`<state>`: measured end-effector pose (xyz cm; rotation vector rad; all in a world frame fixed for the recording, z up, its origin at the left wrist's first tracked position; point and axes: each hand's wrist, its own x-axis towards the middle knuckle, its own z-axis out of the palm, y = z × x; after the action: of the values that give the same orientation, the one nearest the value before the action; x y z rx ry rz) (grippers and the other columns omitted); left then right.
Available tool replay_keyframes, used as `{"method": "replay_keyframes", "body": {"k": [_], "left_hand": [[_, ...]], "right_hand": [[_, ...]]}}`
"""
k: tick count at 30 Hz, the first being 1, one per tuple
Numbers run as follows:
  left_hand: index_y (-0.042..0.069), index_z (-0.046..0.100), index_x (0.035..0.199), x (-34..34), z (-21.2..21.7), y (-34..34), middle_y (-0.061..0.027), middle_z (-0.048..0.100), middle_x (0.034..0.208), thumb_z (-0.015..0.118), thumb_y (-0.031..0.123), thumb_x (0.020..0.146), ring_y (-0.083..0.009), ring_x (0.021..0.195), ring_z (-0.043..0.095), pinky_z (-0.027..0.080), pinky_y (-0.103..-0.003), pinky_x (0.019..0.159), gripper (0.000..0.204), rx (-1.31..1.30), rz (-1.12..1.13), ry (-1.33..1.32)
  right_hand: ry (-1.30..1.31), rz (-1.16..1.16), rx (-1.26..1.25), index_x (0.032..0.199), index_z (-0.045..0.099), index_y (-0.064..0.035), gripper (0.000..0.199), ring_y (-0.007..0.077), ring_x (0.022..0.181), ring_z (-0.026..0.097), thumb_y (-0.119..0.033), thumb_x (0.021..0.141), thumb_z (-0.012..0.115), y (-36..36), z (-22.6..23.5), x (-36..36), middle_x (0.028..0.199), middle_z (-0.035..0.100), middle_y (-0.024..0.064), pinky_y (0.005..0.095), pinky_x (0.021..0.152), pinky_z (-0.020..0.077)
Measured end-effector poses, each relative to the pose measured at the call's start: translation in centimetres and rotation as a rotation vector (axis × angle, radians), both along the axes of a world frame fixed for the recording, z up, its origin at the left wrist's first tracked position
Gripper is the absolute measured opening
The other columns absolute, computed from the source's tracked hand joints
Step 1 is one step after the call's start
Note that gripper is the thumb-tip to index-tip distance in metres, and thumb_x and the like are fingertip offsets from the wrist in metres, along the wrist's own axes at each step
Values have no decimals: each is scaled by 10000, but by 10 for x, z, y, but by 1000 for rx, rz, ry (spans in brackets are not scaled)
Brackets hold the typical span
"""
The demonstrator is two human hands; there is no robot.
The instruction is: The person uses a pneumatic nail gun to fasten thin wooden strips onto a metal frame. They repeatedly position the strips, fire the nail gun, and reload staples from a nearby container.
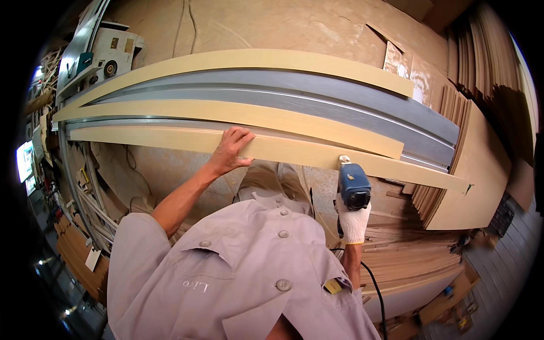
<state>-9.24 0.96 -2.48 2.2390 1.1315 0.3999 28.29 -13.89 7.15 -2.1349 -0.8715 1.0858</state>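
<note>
A long, pale yellow board [283,149] lies closest to me along the near edge of the metal work surface [249,79]. My bare left hand [231,151] grips it left of its middle, fingers over the top and thumb at the near edge. In a white knit glove, my right hand [353,222] is wrapped round a blue corded power tool [355,184]. The tool's pale front end meets the board's near edge; its exact kind is hard to make out. Two more pale strips, a middle one [249,115] and a far one [272,59], lie beyond.
A black cord [375,283] hangs by my right arm. Stacked brown sheets [419,266] stand at the lower right, with a large panel [476,170] above them. A white machine with a black knob [110,56] sits at the far left. More sheets [481,56] lean at the upper right.
</note>
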Motion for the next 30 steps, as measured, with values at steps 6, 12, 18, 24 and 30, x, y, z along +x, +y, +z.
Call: {"method": "replay_keyframes", "body": {"k": [6,12,18,24,30], "left_hand": [[61,606,1310,0,2,0,-124,582,1274,854,154,656,-346,1203,538,457,-462,1056,705,-8,-4,19],[47,589,1329,4,10,1,-131,571,1280,867,187,654,-351,1212,529,431,-484,1061,743,-14,-16,113],[23,565,1331,78,26,-9,-126,549,1289,880,223,658,-338,1206,521,412,-490,1057,770,-21,-36,73],[37,569,1319,138,7,-11,-125,546,1278,839,168,685,-339,1204,516,428,-477,1043,701,-96,-56,-67],[42,572,1321,137,6,-15,-112,549,1278,836,152,677,-335,1206,518,430,-470,1042,704,-81,-26,-64]], "right_hand": [[-59,50,-73,1244,538,49,539,213,867,733,-140,854,858,-15,-2,37,1018,720,149,357,755,589],[136,-236,-56,1307,526,29,605,222,945,722,-43,820,877,-11,6,41,1132,699,145,346,807,604],[-11,-133,-84,1187,640,24,366,146,763,662,-107,893,816,-44,-19,79,923,713,71,321,696,549],[-2,-151,-245,1298,546,35,553,227,983,671,-123,864,851,-41,-3,82,1126,684,131,374,884,560],[37,-132,-206,1253,592,35,493,198,996,685,-152,879,853,-36,-8,84,1143,696,121,361,854,574]]}}
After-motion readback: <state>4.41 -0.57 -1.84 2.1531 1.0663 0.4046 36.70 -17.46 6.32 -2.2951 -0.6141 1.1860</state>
